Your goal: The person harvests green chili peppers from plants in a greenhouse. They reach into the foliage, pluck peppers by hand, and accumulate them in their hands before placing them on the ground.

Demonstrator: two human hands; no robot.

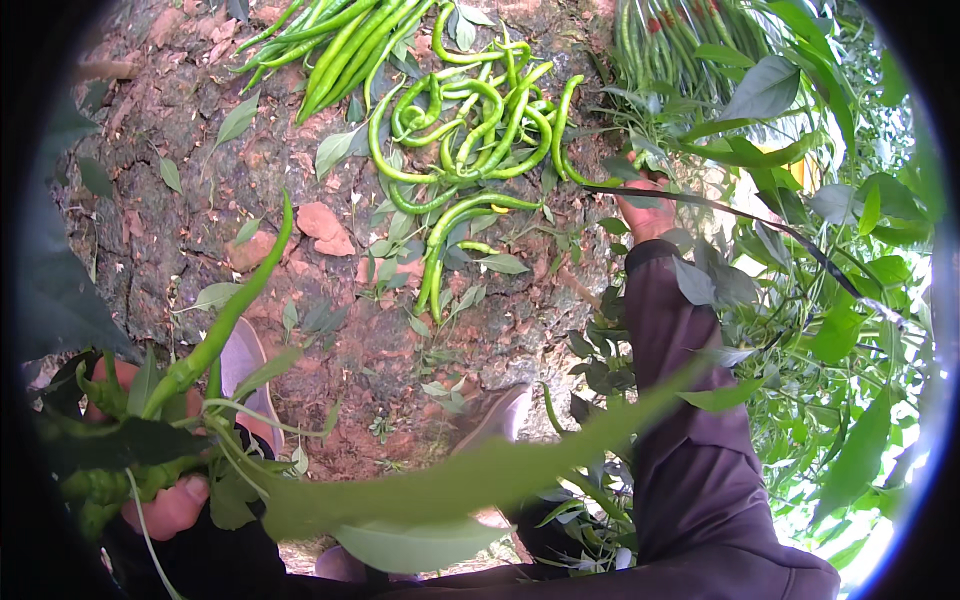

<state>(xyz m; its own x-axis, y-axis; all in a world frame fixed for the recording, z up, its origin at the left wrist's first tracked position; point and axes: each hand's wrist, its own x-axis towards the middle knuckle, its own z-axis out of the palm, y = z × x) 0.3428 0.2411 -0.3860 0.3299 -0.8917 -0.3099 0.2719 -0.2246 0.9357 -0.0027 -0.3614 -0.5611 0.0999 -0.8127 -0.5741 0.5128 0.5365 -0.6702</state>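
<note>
At the lower left, my left hand (169, 511) is closed around a bunch of long green chili peppers (225, 322). Leaves and stems hide much of that hand, and one pepper points up and out of it. My right hand (646, 210) reaches into the pepper plants (810, 315) on the right. Leaves cover its fingers, so whether they grip anything is not visible. Just left of it, a heap of curled green chili peppers (480, 127) lies on the soil (322, 405). A bundle of straighter peppers (352, 52) lies beyond.
A clear plastic bag of peppers (682, 45) stands at the far right. A dark thin strip (750, 210) crosses near my right wrist. Blurred leaves (465, 480) hang close to the camera. My shoes (251, 382) rest on ground strewn with stones (325, 227) and fallen leaves.
</note>
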